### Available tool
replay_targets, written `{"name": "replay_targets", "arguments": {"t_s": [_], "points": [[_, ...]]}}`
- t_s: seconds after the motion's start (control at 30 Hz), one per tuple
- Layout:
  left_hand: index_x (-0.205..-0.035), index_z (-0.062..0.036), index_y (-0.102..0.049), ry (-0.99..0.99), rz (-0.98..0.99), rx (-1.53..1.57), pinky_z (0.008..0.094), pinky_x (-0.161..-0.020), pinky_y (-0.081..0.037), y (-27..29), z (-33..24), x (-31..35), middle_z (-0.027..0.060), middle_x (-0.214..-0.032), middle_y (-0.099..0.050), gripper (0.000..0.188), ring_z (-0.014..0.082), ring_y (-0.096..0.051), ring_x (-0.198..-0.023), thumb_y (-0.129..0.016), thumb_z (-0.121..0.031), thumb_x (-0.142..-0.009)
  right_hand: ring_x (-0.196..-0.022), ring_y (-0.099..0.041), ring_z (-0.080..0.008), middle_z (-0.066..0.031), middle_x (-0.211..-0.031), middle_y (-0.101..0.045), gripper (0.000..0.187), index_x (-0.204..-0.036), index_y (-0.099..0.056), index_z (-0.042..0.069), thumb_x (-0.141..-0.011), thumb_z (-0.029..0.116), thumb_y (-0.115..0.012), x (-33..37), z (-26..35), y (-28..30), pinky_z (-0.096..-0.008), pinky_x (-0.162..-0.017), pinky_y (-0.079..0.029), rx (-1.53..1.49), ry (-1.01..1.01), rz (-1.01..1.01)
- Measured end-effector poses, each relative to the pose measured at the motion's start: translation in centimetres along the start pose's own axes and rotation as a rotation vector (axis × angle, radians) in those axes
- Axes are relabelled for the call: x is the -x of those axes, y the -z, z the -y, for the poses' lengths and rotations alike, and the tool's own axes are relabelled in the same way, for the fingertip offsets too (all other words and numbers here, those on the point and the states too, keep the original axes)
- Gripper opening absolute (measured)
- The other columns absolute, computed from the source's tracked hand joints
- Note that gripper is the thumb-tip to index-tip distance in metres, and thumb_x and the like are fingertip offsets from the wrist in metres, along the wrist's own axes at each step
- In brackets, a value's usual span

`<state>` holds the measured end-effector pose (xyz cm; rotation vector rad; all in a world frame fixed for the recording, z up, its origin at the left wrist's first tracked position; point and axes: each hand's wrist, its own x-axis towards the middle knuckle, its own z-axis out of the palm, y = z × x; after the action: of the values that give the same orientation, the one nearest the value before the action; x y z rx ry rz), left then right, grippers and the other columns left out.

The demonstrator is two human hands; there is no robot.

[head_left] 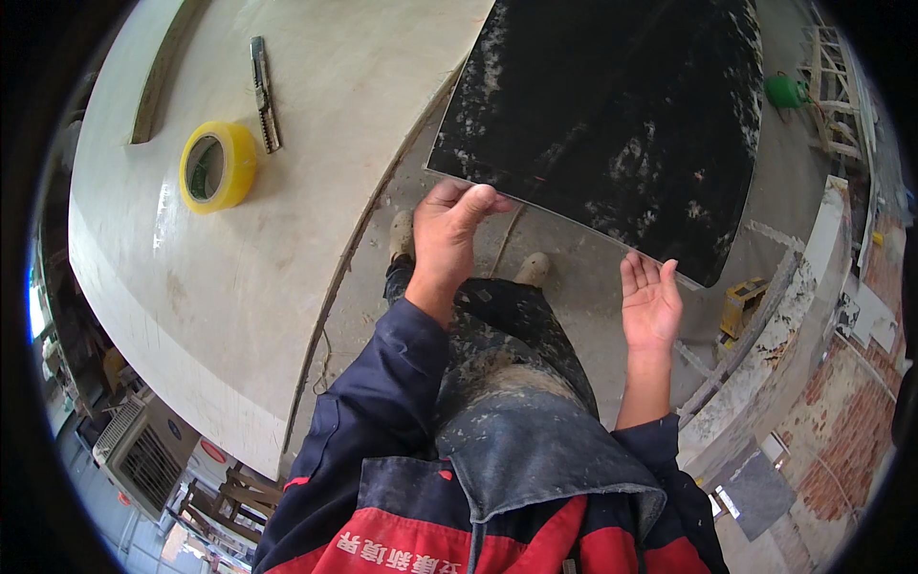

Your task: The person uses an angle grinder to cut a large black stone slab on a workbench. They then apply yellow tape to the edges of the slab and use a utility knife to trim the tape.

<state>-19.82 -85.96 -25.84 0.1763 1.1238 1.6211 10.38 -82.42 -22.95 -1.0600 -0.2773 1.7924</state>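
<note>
A large black panel with white smears and a pale thin edge stretches away in front of me, above the floor. My left hand is closed on its near edge toward the left, thumb on top and fingertips curled at the rim. Farther right along the same edge, my right hand holds the panel palm up, with the fingertips under the edge and the thumb beside it. On the pale tabletop to my left lie a roll of yellow tape and a utility knife.
A strip rests at the table's far left. To my right, a plaster-spattered ledge runs along the floor near a yellow tool. A green object sits beyond the panel's right side. Below the table's left rim stands a grilled unit.
</note>
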Motion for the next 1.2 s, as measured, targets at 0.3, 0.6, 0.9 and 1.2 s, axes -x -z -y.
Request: {"name": "replay_targets", "arguments": {"t_s": [0.3,0.6,0.9,1.2], "points": [[-0.098,0.0022,-0.062,-0.065,0.033,0.121,0.0402,-0.089,-0.057,0.8,0.3,-0.7,0.0138,-0.098,-0.070,0.025,0.0238,-0.070,-0.092,-0.063,-0.023,-0.102,-0.114,-0.067,-0.0315,-0.0210,-0.115,-0.070,0.036,-0.106,-0.066,-0.004,-0.106,0.030,-0.054,0.3,0.0,-0.2,-0.0442,-0.105,-0.054,-0.028,-0.013,0.004],[-0.098,-0.0012,-0.068,-0.206,0.082,-0.949,0.0334,-0.080,-0.052,-2.4,-3.3,5.8,0.0093,-0.086,-0.069,0.023,0.0217,-0.066,-0.087,-0.073,-0.023,-0.095,-0.105,-0.070,-0.0306,-0.0197,-0.109,-0.072,0.019,-0.101,-0.067,0.007,-0.101,0.026,-0.064,0.2,-0.5,-2.1,-0.0443,-0.098,-0.056,0.002,0.047,-0.047],[-0.106,-0.0116,-0.070,-0.877,0.644,-1.697,0.0467,-0.104,-0.037,-11.2,-4.7,0.3,0.0082,-0.125,-0.059,0.037,0.0324,-0.049,-0.126,-0.085,-0.025,-0.075,-0.098,-0.072,-0.0291,-0.0181,-0.099,-0.071,0.021,-0.099,-0.061,0.005,-0.097,0.024,-0.070,0.4,-0.6,-2.9,-0.0419,-0.092,-0.058,-0.028,0.050,-0.129],[-0.098,-0.0099,-0.070,-0.880,0.756,-1.717,0.0472,-0.105,-0.035,-15.5,-1.7,0.8,0.0081,-0.124,-0.059,0.040,0.0333,-0.049,-0.125,-0.089,-0.026,-0.067,-0.093,-0.074,-0.0271,-0.0189,-0.099,-0.072,0.021,-0.100,-0.063,0.000,-0.099,0.020,-0.067,0.5,-0.4,-3.5,-0.0391,-0.088,-0.060,-0.079,0.028,-0.109]]}}
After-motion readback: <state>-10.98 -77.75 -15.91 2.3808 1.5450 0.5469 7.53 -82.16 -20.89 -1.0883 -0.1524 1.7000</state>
